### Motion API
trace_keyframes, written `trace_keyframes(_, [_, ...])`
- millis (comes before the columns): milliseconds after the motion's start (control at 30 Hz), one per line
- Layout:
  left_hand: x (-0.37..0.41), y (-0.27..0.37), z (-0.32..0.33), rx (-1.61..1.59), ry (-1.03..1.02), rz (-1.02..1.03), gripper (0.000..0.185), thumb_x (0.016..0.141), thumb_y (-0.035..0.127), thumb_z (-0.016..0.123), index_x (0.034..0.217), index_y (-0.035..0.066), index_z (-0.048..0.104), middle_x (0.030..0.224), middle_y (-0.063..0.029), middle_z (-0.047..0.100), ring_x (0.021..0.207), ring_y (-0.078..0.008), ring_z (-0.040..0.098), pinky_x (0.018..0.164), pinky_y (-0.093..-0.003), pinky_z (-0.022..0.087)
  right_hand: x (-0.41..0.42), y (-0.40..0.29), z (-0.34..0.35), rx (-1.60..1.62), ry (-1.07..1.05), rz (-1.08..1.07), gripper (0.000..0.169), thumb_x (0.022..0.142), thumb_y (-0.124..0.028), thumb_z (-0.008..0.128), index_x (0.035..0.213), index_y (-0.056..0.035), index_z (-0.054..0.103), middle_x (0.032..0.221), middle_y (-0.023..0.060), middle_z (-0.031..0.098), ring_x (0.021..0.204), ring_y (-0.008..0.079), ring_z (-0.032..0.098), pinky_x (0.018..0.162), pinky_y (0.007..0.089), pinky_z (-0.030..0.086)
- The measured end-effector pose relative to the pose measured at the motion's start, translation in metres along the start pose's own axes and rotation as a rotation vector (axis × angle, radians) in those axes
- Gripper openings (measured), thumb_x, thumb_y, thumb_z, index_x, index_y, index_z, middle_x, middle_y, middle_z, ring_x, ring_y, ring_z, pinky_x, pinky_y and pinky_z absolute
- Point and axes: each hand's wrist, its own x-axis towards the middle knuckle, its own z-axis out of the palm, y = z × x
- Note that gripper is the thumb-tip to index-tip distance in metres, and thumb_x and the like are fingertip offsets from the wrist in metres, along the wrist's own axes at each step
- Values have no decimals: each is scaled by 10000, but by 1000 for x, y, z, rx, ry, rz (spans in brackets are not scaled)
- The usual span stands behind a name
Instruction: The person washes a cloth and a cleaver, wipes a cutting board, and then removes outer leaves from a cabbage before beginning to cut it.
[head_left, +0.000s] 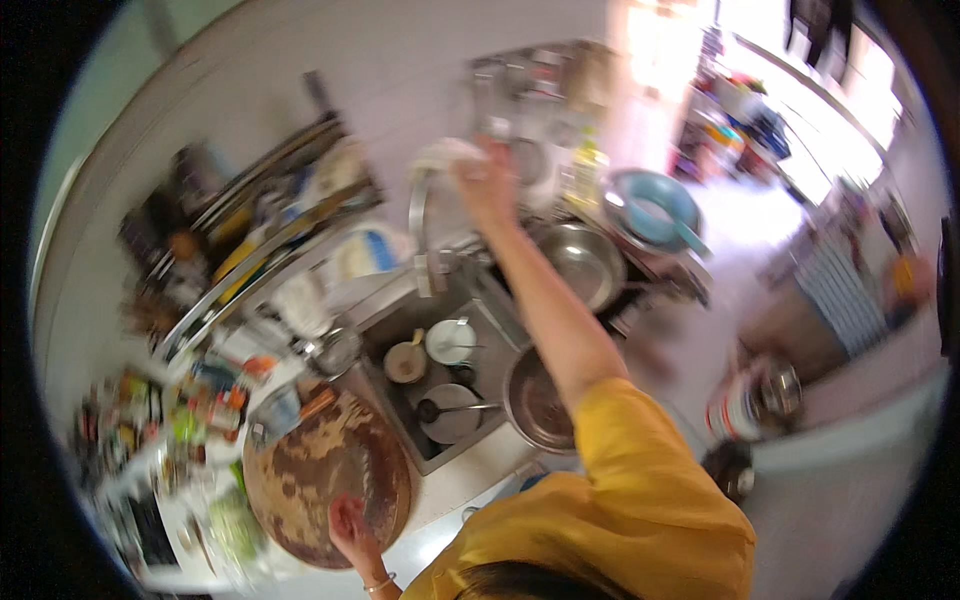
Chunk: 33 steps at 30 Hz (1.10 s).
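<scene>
My right hand (486, 174) reaches out over the back of the sink, blurred by motion. It is right against a white cloth (442, 155) at the top of the curved metal faucet (418, 217); whether its fingers grip the cloth is unclear. My left hand (349, 521), with a bracelet at the wrist, is over the near edge of a round, worn wooden chopping board (315, 472). Its fingers are loosely bent and nothing shows in them. Inside the metal sink (390, 409) are a white cup (451, 341), a small bowl (405, 361), a plate (448, 424) and a dark ladle (428, 409).
A metal pan (581, 266) sits on the stove, and another pan (536, 397) is at the sink's right edge. Beyond are an oil bottle (585, 172) and a blue basin (651, 206). A crowded dish rack (277, 225), seasoning bottles (221, 412) and a cabbage (234, 525) line the left.
</scene>
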Motion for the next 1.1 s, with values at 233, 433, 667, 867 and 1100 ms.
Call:
trace_keyframes(233, [35, 9, -18, 182, -174, 98, 189, 1058, 103, 503, 1134, -30, 612, 885, -76, 628, 794, -149, 587, 761, -293, 481, 2, -10, 18, 76, -180, 247, 633, 885, -322, 703, 1447, -134, 481, 1412, 363, 466, 1417, 511, 331, 1149, 554, 313])
trace_keyframes(433, [27, 22, -1, 239, -175, 86, 192, 1061, 116, 504, 1137, -28, 607, 878, -78, 626, 805, -148, 585, 771, -291, 474, -28, 36, -95, 39, -222, 191, 353, 924, -254, 684, 1219, -60, 663, 1338, 189, 566, 1255, 347, 553, 1034, 414, 471])
trace_keyframes(667, [5, -9, 51, 89, -308, -123, 210, 1048, 135, 544, 1164, -26, 613, 910, -76, 648, 845, -136, 607, 812, -289, 499, -112, 236, -371, -520, 275, 514, 203, 937, -98, 615, 1127, -53, 670, 1093, 141, 669, 995, 285, 634, 855, 384, 514])
trace_keyframes(867, [15, 21, 174, 295, -722, 11, 192, 993, 75, 614, 1160, -9, 656, 970, -120, 719, 874, -207, 717, 768, -329, 559, -175, 384, -472, -611, -169, 739, 278, 861, -212, 707, 1099, -68, 705, 1049, 162, 707, 988, 332, 666, 848, 419, 530])
trace_keyframes(1100, [2, 86, 295, 290, -1003, 451, 172, 946, 48, 659, 1114, 38, 691, 972, -136, 727, 893, -299, 713, 770, -351, 553, -195, 291, -405, -614, -578, 703, 274, 813, -168, 753, 1063, -60, 729, 998, 189, 718, 949, 371, 689, 853, 406, 540])
